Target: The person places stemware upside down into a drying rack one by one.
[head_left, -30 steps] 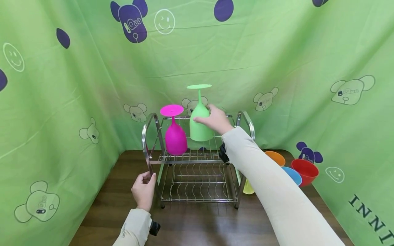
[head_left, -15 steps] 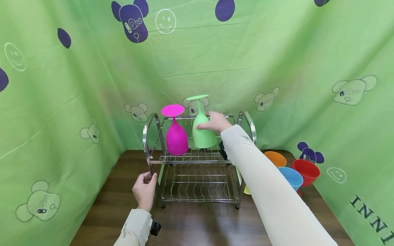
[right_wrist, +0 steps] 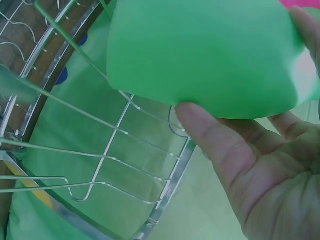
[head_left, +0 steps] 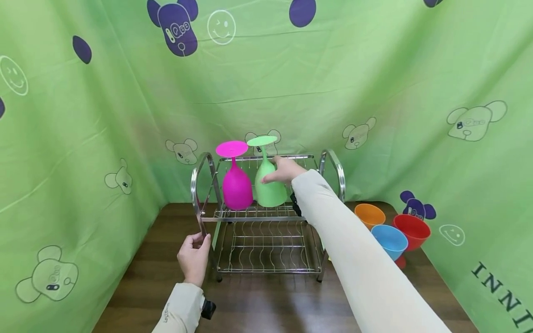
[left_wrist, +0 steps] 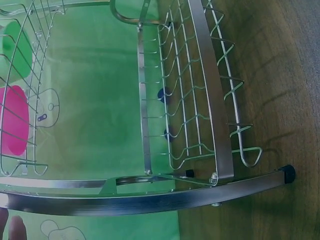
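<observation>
My right hand [head_left: 286,170] grips a light green plastic goblet [head_left: 270,193] by its bowl. The goblet is upside down, foot up and rim at the wires of the upper tier of a metal dish rack [head_left: 258,219]. Just left of it stands a magenta goblet [head_left: 237,189], likewise inverted. In the right wrist view, fingers and thumb curve around the green bowl [right_wrist: 200,55]. My left hand [head_left: 195,259] pinches the rack's left front post between thumb and fingers. Through the upper wires, the left wrist view shows the magenta bowl [left_wrist: 15,122] and green bowl [left_wrist: 17,55].
At the right on the wooden table [head_left: 250,305] stand an orange cup [head_left: 369,214], a blue cup [head_left: 389,238] and a red cup [head_left: 413,231]. My right sleeve [head_left: 350,240] passes in front of the rack's right side. Green patterned cloth [head_left: 291,83] hangs behind and on both sides.
My right hand has lowered the green goblet toward the upper tier, and it now sits closer to the magenta goblet. The left hand keeps its hold on the post.
</observation>
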A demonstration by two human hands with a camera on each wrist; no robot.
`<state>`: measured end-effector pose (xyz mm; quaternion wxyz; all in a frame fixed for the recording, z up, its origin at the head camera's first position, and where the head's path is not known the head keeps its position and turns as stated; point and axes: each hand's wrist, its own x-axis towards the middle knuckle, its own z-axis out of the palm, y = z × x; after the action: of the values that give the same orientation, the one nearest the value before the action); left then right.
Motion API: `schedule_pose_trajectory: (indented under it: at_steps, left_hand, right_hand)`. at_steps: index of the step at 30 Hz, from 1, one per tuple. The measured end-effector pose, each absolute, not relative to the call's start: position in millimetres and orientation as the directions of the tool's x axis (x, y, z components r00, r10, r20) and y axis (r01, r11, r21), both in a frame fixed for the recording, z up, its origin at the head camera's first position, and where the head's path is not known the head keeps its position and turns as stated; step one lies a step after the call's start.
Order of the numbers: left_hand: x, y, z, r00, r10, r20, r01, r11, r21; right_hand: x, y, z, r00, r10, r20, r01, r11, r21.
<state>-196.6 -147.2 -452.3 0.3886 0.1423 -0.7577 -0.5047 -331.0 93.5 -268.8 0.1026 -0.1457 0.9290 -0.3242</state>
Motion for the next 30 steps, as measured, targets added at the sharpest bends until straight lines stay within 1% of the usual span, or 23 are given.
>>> schedule_pose_trajectory:
  at_steps: [7, 13, 18, 25, 27, 30]
  left_hand:
    - [-195, -145, -452, -0.661, -0.602, 0.448, 0.175, 0.457, 0.872]
    - [-198, -144, -452, -0.656, -0.585, 0.477, 0.200, 0.474, 0.857]
    - [-197, -145, -452, -0.655, -0.587, 0.475, 0.213, 0.460, 0.862]
    - [-200, -146, -452, -0.667, -0.594, 0.450, 0.209, 0.431, 0.878]
    - [-200, -145, -451, -0.653, -0.597, 0.467, 0.217, 0.442, 0.870]
    - [-199, -145, -450, -0.604, -0.601, 0.523, 0.250, 0.480, 0.841]
  right_hand:
    - [-331, 101, -271, -0.936, -0.324, -0.141, -0.159, 0.743, -0.649]
    - [-329, 104, -269, -0.933, -0.334, -0.132, -0.174, 0.743, -0.646]
    - [-323, 103, -265, -0.933, -0.345, -0.107, -0.218, 0.774, -0.595]
    - [-321, 105, -245, -0.947, -0.306, -0.101, -0.205, 0.813, -0.545]
    - [-319, 105, -240, -0.950, -0.299, -0.093, -0.207, 0.822, -0.531]
    - [-314, 104, -238, -0.941, -0.321, -0.106, -0.220, 0.820, -0.529]
